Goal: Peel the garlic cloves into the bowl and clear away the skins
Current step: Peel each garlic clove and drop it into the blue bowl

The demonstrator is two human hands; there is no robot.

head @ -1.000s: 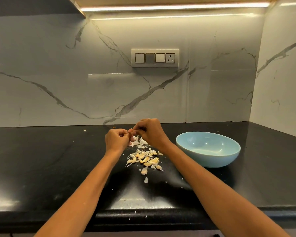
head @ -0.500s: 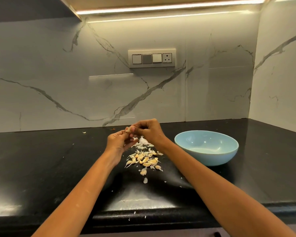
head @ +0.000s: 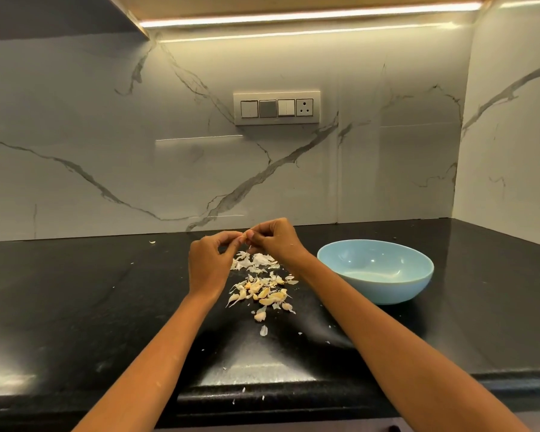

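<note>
Left hand [head: 207,264] and right hand [head: 275,239] both pinching one garlic clove [head: 247,236] between fingertips; clove pile [head: 262,291] lying below hands on worktop [head: 75,307]; bowl [head: 376,271] sitting right of right hand.

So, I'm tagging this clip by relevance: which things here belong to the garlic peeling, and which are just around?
Part of the job:
- small garlic clove pinched between left hand and right hand
- pile of unpeeled garlic cloves
- white papery skins
- light blue ceramic bowl, apparently empty

Just around:
- white wall switch panel
- black stone counter
- stray flake
</note>
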